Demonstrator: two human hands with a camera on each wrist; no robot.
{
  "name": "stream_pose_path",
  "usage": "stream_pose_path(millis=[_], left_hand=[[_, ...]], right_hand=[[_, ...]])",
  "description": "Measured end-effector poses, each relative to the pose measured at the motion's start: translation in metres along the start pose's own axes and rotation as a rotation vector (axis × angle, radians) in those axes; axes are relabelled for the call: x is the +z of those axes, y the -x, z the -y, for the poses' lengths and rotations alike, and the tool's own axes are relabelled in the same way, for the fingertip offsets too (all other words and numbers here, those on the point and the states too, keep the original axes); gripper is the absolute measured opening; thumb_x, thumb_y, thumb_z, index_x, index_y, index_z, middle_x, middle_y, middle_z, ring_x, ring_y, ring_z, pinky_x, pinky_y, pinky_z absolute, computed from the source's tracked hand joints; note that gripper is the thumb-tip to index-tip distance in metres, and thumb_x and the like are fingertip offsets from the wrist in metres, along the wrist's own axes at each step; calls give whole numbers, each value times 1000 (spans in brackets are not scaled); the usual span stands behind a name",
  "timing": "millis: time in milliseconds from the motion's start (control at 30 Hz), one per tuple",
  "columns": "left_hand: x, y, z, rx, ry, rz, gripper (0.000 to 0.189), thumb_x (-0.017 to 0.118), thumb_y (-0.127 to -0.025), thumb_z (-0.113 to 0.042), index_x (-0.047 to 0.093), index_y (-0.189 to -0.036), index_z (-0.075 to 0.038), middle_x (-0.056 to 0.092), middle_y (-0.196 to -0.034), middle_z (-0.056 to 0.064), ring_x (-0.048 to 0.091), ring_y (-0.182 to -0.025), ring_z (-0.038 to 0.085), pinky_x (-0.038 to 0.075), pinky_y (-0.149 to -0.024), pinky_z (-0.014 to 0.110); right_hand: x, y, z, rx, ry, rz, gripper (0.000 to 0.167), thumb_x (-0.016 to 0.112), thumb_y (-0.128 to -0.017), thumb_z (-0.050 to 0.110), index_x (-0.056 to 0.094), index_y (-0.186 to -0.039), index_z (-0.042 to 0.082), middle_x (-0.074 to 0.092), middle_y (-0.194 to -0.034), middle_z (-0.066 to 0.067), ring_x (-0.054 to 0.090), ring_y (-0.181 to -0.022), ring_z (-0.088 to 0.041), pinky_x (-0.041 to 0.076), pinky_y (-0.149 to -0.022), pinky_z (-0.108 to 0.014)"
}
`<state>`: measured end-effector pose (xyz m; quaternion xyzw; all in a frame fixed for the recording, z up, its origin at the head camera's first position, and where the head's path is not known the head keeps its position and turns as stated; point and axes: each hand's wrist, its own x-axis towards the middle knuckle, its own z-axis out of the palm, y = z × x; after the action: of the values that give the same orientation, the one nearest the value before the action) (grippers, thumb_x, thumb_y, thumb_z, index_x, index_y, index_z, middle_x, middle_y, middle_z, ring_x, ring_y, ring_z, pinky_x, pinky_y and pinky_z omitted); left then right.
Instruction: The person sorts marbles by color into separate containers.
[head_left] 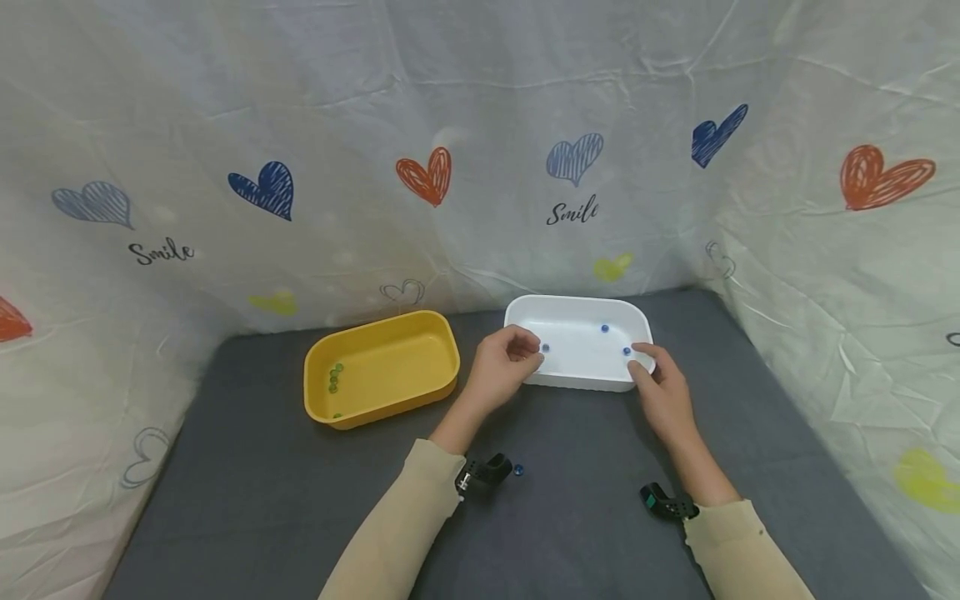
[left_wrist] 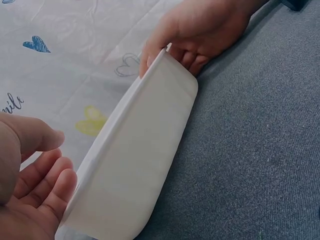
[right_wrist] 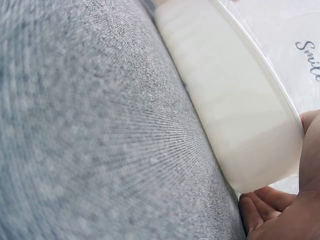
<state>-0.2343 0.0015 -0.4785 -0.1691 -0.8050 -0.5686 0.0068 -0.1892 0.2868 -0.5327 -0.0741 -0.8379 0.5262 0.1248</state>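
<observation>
A white plastic tray (head_left: 585, 367) stands toward the back of the table, with three small blue marbles (head_left: 605, 328) spread over its floor. At its right end my right hand (head_left: 663, 396) grips the wall, the thumb over the rim and the fingers curled outside and low, as the right wrist view shows. My left hand (head_left: 501, 364) is beside the tray's left end. Its fingers (left_wrist: 59, 187) are loosely bent right at the rim, the thumb stands apart from them, and nothing shows between them.
Left of the white tray stands a yellow tray (head_left: 390, 371) with several small green marbles (head_left: 333, 379) at its left side. Another blue marble (head_left: 519, 470) lies on the grey tablecloth (head_left: 585, 500) near my left wristband. A curtain printed with hearts (head_left: 423, 175) closes off the back and sides.
</observation>
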Motion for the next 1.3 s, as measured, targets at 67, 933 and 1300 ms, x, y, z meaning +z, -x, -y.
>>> stream_pose_path(millis=[67,933,1300], left_hand=[[0,0,0,-3,-1,-2,13,80,-100,-8,74,-111,-8,73,-104,3,69,-96,17,61,-92,31],[-6,4,2,13,28,6,12,79,-101,-8,75,-112,-8,74,-106,4,70,-99,18,61,-94,33],[-17,13,5,4,4,-30,9,77,-102,-10,75,-111,-9,75,-105,4,69,-98,19,62,-93,35]], right_hand=[[0,0,0,0,2,0,41,57,-113,26,60,-148,5,49,-165,-19,43,-153,-35,36,-123,-61],[2,0,-1,0,7,-7,40,58,-112,24,61,-147,5,51,-163,-19,45,-150,-35,37,-122,-61],[1,-1,-2,-2,-1,-5,40,57,-112,25,61,-148,5,50,-164,-18,45,-149,-34,36,-122,-61]])
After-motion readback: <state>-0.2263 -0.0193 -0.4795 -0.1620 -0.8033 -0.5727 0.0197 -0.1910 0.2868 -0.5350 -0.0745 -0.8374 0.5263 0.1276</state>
